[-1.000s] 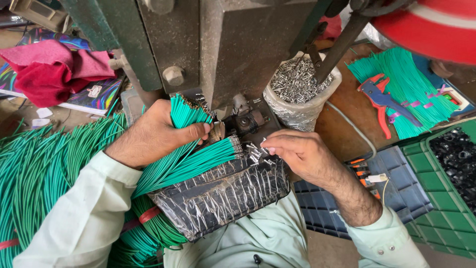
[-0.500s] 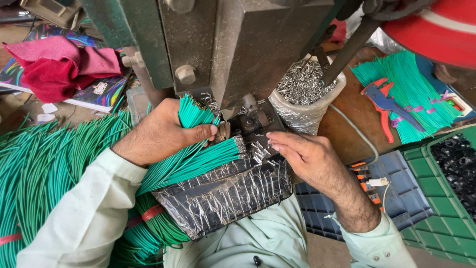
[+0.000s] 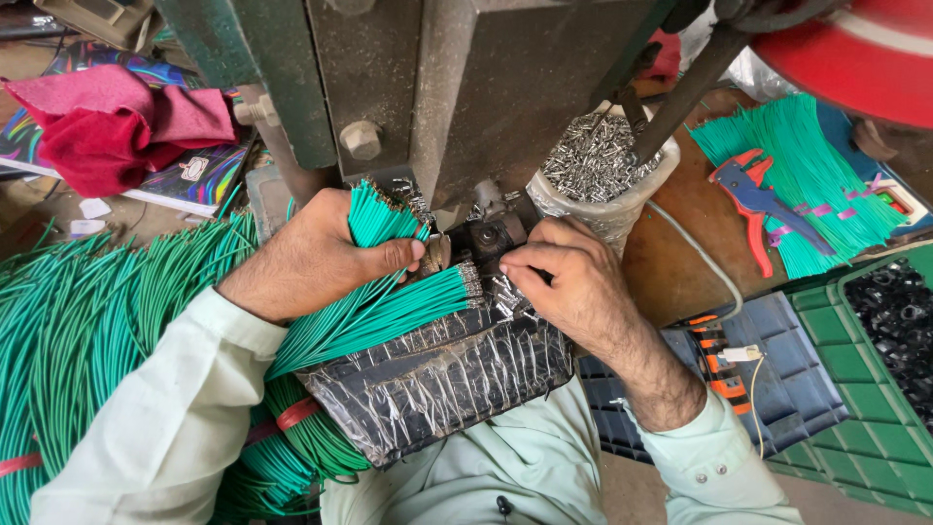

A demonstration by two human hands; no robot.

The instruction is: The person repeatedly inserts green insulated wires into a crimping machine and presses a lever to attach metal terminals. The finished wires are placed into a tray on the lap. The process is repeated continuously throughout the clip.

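Green wires front and centre, a fanned bundle lying across a black taped block, long axis running from lower left up to the right, stripped ends pointing at the press. Their tails vanish under the left hand and the pale sleeve, so the full length is hidden. That left hand is wrapped round the bundle, thumb pressed on top, a second tuft poking up past the fingers toward the press. Right hand, just right of the wires' ends, fingers curled down at the small die under the press; it looks like a pinch on something tiny, but the fingertips cover it and I cannot tell. Right of the press, a bag of metal terminals, its top cut by a dark lever. Further right, more green wire with a red and blue stripper.
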